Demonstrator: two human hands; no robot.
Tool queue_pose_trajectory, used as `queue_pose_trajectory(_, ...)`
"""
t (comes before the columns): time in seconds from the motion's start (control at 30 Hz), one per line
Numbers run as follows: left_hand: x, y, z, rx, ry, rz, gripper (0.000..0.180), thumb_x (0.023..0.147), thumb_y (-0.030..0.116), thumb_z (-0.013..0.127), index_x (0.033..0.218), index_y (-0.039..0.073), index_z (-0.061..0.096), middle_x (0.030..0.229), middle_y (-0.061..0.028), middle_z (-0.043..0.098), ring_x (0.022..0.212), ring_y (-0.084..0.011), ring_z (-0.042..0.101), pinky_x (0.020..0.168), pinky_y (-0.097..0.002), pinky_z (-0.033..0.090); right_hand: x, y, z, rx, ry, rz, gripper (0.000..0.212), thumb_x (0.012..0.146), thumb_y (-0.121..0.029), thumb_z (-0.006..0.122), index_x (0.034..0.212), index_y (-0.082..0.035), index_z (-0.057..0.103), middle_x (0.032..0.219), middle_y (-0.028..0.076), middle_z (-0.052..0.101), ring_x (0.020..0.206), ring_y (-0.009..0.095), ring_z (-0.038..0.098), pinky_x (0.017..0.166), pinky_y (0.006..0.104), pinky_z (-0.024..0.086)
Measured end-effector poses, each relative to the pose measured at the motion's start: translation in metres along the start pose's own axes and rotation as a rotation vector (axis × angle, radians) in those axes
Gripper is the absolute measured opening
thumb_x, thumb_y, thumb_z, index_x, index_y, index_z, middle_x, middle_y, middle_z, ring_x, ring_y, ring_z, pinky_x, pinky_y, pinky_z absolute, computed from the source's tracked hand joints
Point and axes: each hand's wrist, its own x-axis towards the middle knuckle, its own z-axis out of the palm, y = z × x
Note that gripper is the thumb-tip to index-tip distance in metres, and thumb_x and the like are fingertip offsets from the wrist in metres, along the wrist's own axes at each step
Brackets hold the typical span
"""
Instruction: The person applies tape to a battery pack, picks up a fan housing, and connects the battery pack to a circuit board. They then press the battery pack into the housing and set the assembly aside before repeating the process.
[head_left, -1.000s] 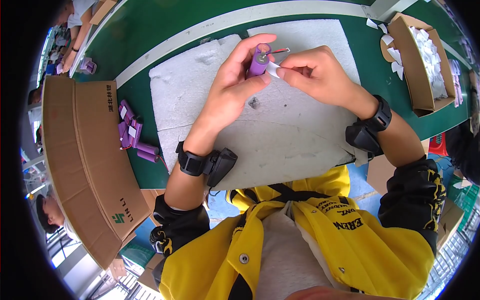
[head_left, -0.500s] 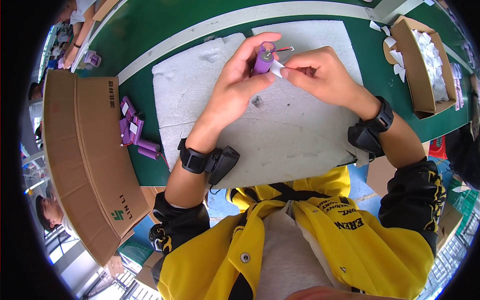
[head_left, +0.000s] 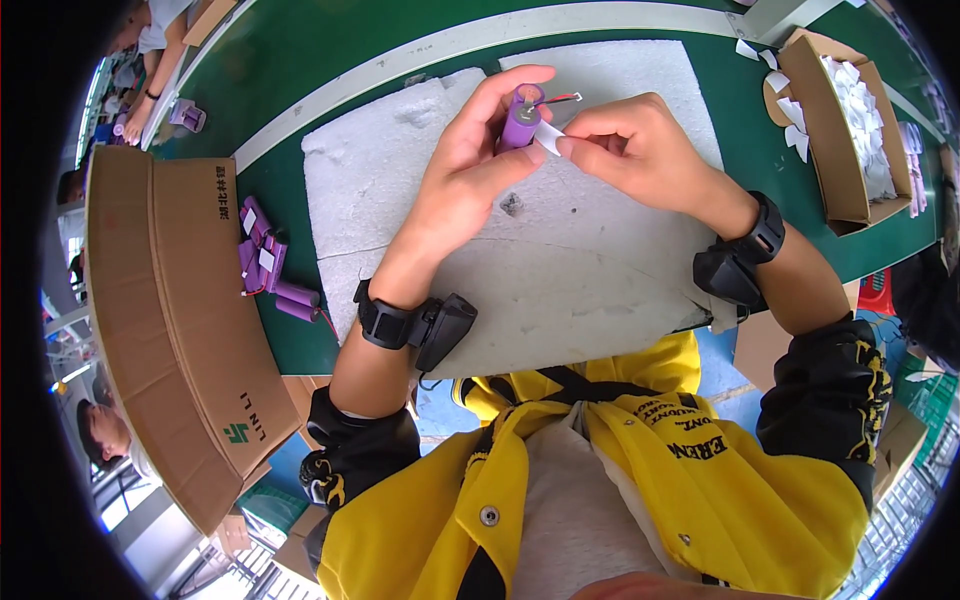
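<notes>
A purple battery pack [head_left: 519,126] of cylindrical cells is gripped in my left hand [head_left: 465,178], its ends tilted up toward me. A short red and black lead with a white connector [head_left: 572,97] sticks out from its top to the right. My right hand [head_left: 640,150] pinches a small white label [head_left: 548,138] between thumb and forefinger. One end of the label reaches the side of the pack, beside my left thumb; whether it is stuck there I cannot tell. Both hands are above the pale foam mat [head_left: 560,290].
Several purple battery packs [head_left: 262,250] lie left of the mat, by a large cardboard box [head_left: 200,330]. An open carton [head_left: 825,150] of white labels stands at the right on the green table [head_left: 740,120], with loose labels beside it. Another person's arm [head_left: 165,70] shows at far left.
Both hands, with the battery pack and the label, have shifted very slightly left in the picture. The grip of each hand looks the same.
</notes>
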Motion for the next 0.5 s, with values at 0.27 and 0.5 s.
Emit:
queue_pose_trajectory(0.27,0.0004,0.0022,0.0028,0.007,0.015,0.006,0.056,0.083,-0.008,0.056,0.135,0.014,0.049,0.112,-0.0028,0.051,0.101,-0.0108,0.048,0.084,-0.0230,0.041,-0.0003,0.0027,-0.0001,-0.017,-0.011,0.003,0.010,0.086,-0.007,0.067,0.079,0.001,0.065,0.058,0.002,0.053,0.050,0.005,0.044,0.046,0.0233,0.034)
queue_pose_trajectory(0.5,0.0004,0.0024,-0.0002,0.018,-0.003,0.007,0.056,0.083,-0.009,0.055,0.135,0.013,0.049,0.110,-0.0022,0.052,0.103,-0.0106,0.049,0.083,-0.0229,0.042,0.0004,0.0021,0.0001,-0.004,-0.003,-0.010,0.010,0.086,-0.007,0.066,0.080,0.001,0.065,0.058,0.002,0.054,0.051,0.005,0.045,0.046,0.0230,0.034)
